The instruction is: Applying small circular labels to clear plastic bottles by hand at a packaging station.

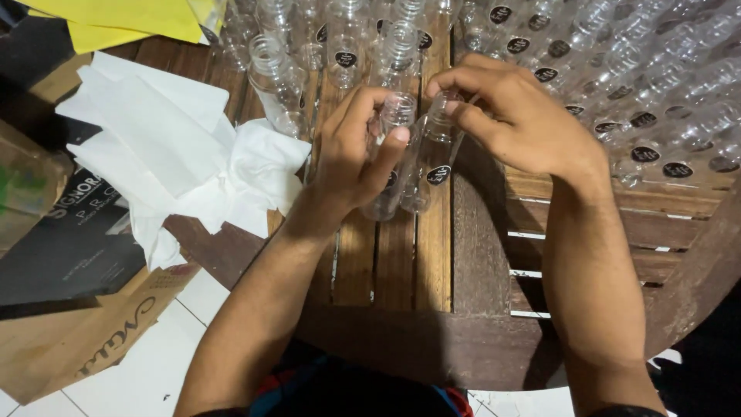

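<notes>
Left hand (356, 158) gripping clear bottle (384, 166), right hand (513, 116) pinching second bottle (432, 158)

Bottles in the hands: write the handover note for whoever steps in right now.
Left hand: grips a small clear bottle, open neck up, no cap visible.
Right hand: fingertips pinch the neck of a second clear bottle with a black oval sticker, held against the first over the slatted wooden table.
Done: many stickered bottles lie piled at the right; more stand upright at the back.
Left: whether the left-hand bottle has a sticker is hidden by the palm. White paper sheets lie to the left.
</notes>
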